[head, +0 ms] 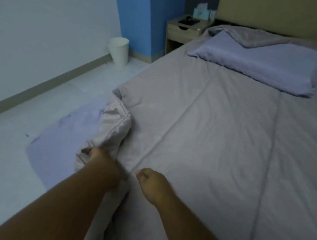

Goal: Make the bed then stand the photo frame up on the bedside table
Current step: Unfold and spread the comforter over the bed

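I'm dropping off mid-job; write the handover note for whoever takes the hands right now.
Left hand grips the bunched corner of the duvet at the bed's side edge.
Right hand, fingers curled, seems to pinch the duvet beside it.
Done: duvet mostly spread flat; pillow at the head.
Left: straighten that corner, tidy the grey cover lying over the pillow, then stand the photo frame. A dark flat item lies on the bedside table, too small to identify.

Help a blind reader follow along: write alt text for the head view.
A person's left hand grips the bunched edge of a grey duvet at the bed's side, the right hand curled close by. A lilac pillow lies at the far end, near a bedside table.
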